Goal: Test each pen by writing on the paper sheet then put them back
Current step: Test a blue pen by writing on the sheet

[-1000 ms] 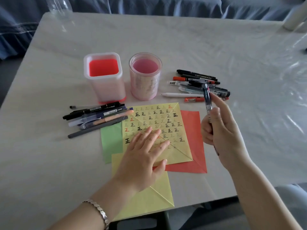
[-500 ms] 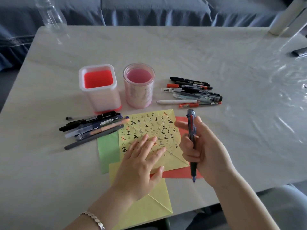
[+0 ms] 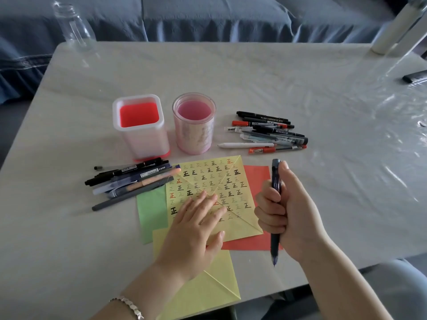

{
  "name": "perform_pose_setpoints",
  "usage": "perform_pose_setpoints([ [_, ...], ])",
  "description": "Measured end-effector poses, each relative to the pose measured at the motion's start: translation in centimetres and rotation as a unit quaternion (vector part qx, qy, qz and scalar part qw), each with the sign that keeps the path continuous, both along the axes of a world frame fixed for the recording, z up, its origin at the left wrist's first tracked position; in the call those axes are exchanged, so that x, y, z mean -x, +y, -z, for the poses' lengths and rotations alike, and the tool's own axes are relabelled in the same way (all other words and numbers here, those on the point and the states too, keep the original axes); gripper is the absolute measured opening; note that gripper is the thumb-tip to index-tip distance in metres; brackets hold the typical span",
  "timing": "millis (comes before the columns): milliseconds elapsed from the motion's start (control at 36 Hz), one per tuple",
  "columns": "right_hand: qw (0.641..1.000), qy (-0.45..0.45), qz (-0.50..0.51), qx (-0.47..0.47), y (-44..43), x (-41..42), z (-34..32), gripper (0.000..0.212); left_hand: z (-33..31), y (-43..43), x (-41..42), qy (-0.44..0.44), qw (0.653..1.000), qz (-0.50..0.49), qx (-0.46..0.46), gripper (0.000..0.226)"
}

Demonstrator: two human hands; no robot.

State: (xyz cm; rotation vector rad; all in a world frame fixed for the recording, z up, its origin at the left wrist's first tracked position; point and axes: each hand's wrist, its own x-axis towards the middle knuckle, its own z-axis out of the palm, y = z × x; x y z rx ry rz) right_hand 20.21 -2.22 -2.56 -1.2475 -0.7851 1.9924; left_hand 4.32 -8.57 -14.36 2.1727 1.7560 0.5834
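Note:
My right hand [image 3: 292,211] grips a dark blue pen [image 3: 275,245] upright in a fist, tip pointing down over the table's front edge, thumb on its top end. My left hand [image 3: 196,225] lies flat with straight fingers on the yellow paper sheet [image 3: 208,181], which is covered with rows of written marks. One pile of pens [image 3: 268,132] lies to the right of the holders. A second pile of pens [image 3: 131,179] lies left of the sheet. Two holders stand behind the sheet: a square white one with a red bottom [image 3: 141,128] and a round pink one [image 3: 194,123].
Under the yellow sheet lie a green sheet [image 3: 151,211], an orange sheet [image 3: 256,179] and another yellow sheet [image 3: 215,285]. A clear plastic bottle [image 3: 74,26] stands at the far left corner. A dark object [image 3: 414,76] lies at the right edge.
My right hand brought the pen from the right pile down toward me and turned it tip-down into a fist grip. My left hand stayed on the sheet.

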Motion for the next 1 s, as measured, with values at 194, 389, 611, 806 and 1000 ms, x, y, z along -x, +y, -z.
perform_pose_setpoints([
  [194, 0.990, -0.088, -0.086, -0.071, -0.1, 0.4, -0.7, 0.041, -4.1, 0.6, 0.8, -0.163, 0.985, -0.038, -0.034, 0.042],
  [389, 0.839, -0.336, -0.270, -0.333, -0.2, 2.1, 0.0, 0.018, -9.3, 2.2, 2.8, -0.071, 0.982, 0.110, -0.137, 0.044],
  [611, 0.763, -0.378, -0.288, -0.437, 0.9, 3.6, -0.9, 0.020, -8.0, 3.0, 4.7, 0.098, 0.964, 0.080, -0.233, 0.029],
  [806, 0.700, -0.481, -0.128, -0.512, 3.2, 2.2, 1.0, 0.029, -7.0, 2.4, 7.9, -0.021, 0.972, -0.175, -0.154, 0.023],
  [1000, 0.663, -0.554, -0.150, -0.481, 8.5, 1.2, 3.4, 0.028, -3.6, 1.6, 13.0, 0.007, 0.952, -0.276, -0.132, 0.034],
])
